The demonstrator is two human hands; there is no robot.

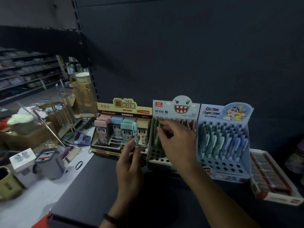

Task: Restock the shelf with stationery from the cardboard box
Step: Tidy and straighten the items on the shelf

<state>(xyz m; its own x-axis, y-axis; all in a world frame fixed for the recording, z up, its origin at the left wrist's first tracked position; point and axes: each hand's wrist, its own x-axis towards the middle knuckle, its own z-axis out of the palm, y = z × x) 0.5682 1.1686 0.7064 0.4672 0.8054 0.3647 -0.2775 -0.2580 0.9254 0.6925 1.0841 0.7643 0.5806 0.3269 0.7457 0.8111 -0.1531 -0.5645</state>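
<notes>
On the dark shelf (pixel 102 186) three display boxes stand side by side. My left hand (pixel 130 163) pinches a pale blue patterned pen (pixel 135 134) upright, in front of the yellow lead-refill box (pixel 122 127). My right hand (pixel 176 142) reaches over the grey monster-face pen display (pixel 174 112) and pinches a green pen (pixel 157 127) at its left-hand rows. Several front holes of that display hold no pens. To the right stands the blue cartoon pen display (pixel 225 142), with several pens in its back rows. No cardboard supply box can be picked out with certainty.
A flat red-and-white tray of small boxes (pixel 273 176) lies at the shelf's right end. Left of the shelf, the floor holds cardboard boxes (pixel 26 137), a grey mop bucket (pixel 49 163), a white carton (pixel 23 159) and wire racks (pixel 65 104). More shelving runs along the far left.
</notes>
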